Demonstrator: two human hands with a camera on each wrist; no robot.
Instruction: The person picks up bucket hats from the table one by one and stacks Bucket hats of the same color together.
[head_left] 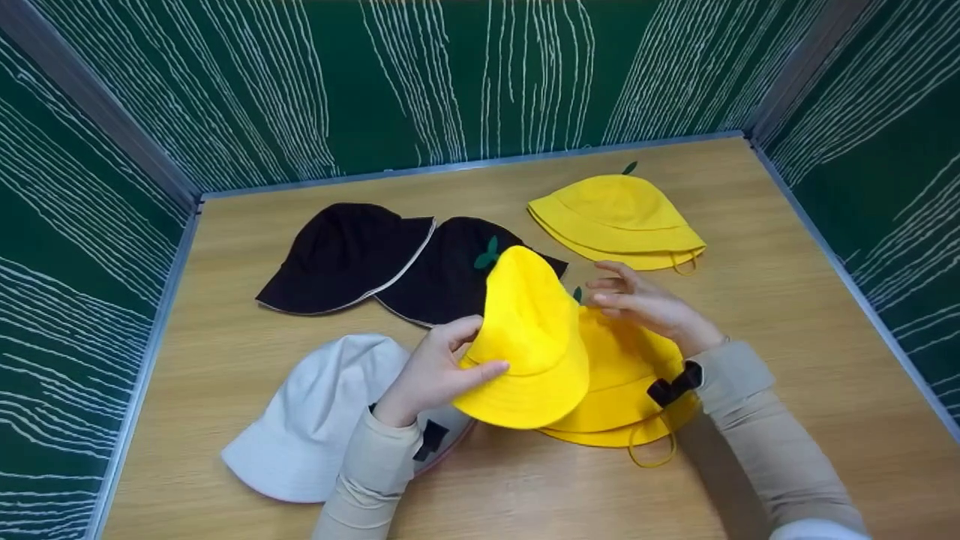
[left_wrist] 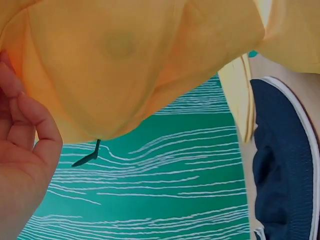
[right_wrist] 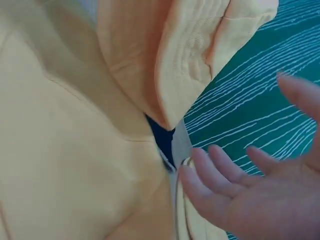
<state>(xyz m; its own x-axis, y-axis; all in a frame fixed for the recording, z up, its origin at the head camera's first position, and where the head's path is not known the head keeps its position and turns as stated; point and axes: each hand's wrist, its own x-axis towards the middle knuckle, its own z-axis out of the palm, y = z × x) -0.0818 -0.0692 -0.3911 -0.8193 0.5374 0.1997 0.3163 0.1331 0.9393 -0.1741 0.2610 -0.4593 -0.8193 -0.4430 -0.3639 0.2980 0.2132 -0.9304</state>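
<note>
The left hand (head_left: 439, 375) grips a yellow hat (head_left: 536, 337) near its brim, thumb on the front, above the bench (head_left: 525, 495). The right hand (head_left: 649, 304), fingers relaxed and holding nothing, is positioned over a second yellow hat (head_left: 615, 390); contact cannot be confirmed. Another yellow hat (head_left: 622, 206) lies at the rear. Two black hats (head_left: 337, 259) and a white hat (head_left: 307, 420) lie to the left.

Left hand (head_left: 439, 371) at left side of lifted yellow hat (head_left: 536, 345), gripping it; thumb (head_left: 486, 371) across front, other fingers partly hidden. Left forearm (head_left: 371, 469) angling up from below-left of hat. Right hand (head_left: 649, 302) just right of hat, fingers (right_wrist: 201, 192) loosely spread, seemingly holding nothing, though overlap obscures. Right forearm (head_left: 784, 442) slanting from lower right.
</note>
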